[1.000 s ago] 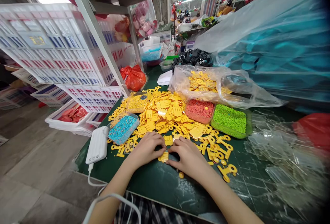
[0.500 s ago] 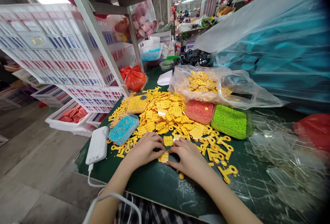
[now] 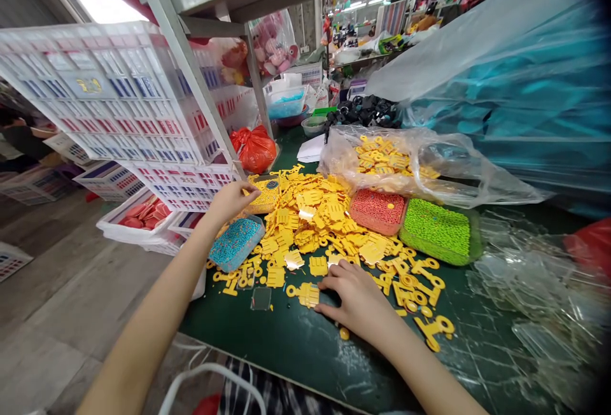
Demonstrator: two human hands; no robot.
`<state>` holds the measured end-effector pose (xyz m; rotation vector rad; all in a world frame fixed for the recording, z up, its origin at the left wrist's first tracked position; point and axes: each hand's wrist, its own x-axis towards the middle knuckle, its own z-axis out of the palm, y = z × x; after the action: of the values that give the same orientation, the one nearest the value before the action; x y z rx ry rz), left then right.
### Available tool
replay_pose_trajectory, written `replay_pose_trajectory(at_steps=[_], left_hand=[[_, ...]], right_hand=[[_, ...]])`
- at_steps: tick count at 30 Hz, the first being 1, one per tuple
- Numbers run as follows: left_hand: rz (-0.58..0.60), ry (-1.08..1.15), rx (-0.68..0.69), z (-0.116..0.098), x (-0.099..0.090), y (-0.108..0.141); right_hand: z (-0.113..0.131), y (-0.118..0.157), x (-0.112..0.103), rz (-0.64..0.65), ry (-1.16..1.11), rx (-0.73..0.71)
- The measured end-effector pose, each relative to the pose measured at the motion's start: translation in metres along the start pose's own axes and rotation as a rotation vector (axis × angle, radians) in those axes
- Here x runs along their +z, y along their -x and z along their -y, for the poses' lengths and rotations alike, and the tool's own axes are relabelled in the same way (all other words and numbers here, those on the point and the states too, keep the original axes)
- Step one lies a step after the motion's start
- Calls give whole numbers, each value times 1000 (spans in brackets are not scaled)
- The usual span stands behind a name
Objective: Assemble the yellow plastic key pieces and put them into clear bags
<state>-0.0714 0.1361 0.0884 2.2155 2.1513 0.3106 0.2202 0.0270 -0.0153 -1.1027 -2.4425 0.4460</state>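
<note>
My left hand (image 3: 232, 202) is over the left edge of the tub of yellow beads (image 3: 265, 196), its fingers pressed together; what they hold, if anything, is too small to make out. My right hand (image 3: 351, 294) rests on the green table, thumb and fingers closed on the right edge of a yellow plastic piece (image 3: 309, 295) that has a ring at its left. Just behind lies another flat yellow piece (image 3: 318, 266). A heap of yellow pieces (image 3: 329, 211) spreads behind both. The tub of blue beads (image 3: 236, 242) stands below my left wrist.
Tubs of red beads (image 3: 379, 210) and green beads (image 3: 436, 229) stand right of the heap. Behind them lies a clear bag of yellow parts (image 3: 384, 157). Clear plastic pieces (image 3: 539, 294) cover the right side. Stacked white crates (image 3: 119, 97) and a metal shelf post (image 3: 184, 58) are at the left.
My left hand has left the small yellow piece and moved up and left to the yellow bead tub. My right hand stays at the piece, whose ring now shows. The view has shifted slightly.
</note>
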Motion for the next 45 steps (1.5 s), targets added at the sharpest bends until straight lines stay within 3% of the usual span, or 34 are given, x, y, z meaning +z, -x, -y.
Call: replay_pose_trajectory(at_steps=[5, 12, 20, 26, 28, 30, 33, 35, 38, 40, 45], left_hand=[[231, -105, -42, 11, 1, -52], [455, -190, -35, 7, 17, -79], [537, -208, -52, 1, 21, -84], [462, -173, -61, -2, 12, -77], [371, -170, -55, -5, 5, -67], [166, -119, 6, -12, -1, -46], [-268, 118, 199, -35, 0, 7], [-379, 222, 291, -54, 11, 49], [-271, 322, 426, -74, 41, 100], [-166, 354, 472, -79, 61, 119], [31, 385, 447, -72, 86, 131]], right_hand=[[2, 0, -2, 18, 20, 5], [6, -1, -4, 42, 85, -2], [6, -1, -4, 34, 118, -14], [6, -1, -4, 23, 120, -20], [7, -2, -6, 41, 121, -7], [9, -3, -9, 50, 119, -4], [12, -3, -14, 56, 97, -26], [14, -4, -17, 74, 85, -40], [15, -4, -22, 122, 95, -32], [15, -4, -23, 151, 102, -24], [16, -4, -23, 186, 112, -32]])
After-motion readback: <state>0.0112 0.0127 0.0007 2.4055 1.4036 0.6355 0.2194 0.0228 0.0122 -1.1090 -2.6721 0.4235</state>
